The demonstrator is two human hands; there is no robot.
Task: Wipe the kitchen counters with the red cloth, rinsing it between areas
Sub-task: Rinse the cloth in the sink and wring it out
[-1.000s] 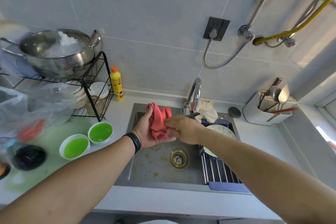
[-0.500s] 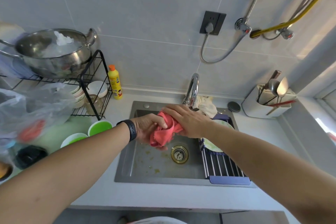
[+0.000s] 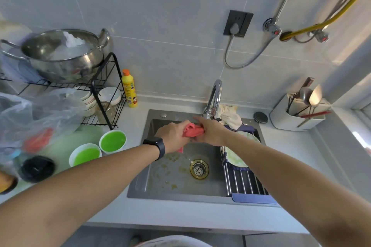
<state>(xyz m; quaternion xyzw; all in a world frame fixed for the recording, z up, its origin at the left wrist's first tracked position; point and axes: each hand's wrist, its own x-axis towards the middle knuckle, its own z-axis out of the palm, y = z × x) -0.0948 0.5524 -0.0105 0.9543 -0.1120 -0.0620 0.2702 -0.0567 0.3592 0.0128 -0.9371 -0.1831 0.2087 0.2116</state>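
Both hands are bunched around the crumpled red cloth [image 3: 191, 132] above the back of the grey steel sink [image 3: 140, 176], just in front of the curved chrome tap [image 3: 214, 98]. The left hand [image 3: 174, 136], with a black band on its wrist, grips one end of the wad, and the right hand [image 3: 210, 131] clenches the other, so only a short stretch of fabric shows between them and a small tail hangs below the left palm. This looks like the rinse-and-wring step between counter areas; I cannot make out any water running from the spout, so the cloth may be getting squeezed out rather than wetted. The next move probably calls for a firm opposite twist of the two fists over the basin so drips fall inside, then carrying the cloth to an unwiped stretch of the pale counter [image 3: 138, 118]. The sink floor holds brownish food scraps around the brass drain strainer [image 3: 199, 169]. On its right side a roll-up rack of metal bars [image 3: 244, 183] carries a pale round plate [image 3: 237, 158]. On the counter to the left stand two white bowls of bright green liquid [image 3: 112, 141] close together. A big steel pot [image 3: 64, 54] on a black wire shelf [image 3: 104, 94] holds something white and crumpled, and a white caddy [image 3: 297, 114] at the right holds spoons and chopsticks.
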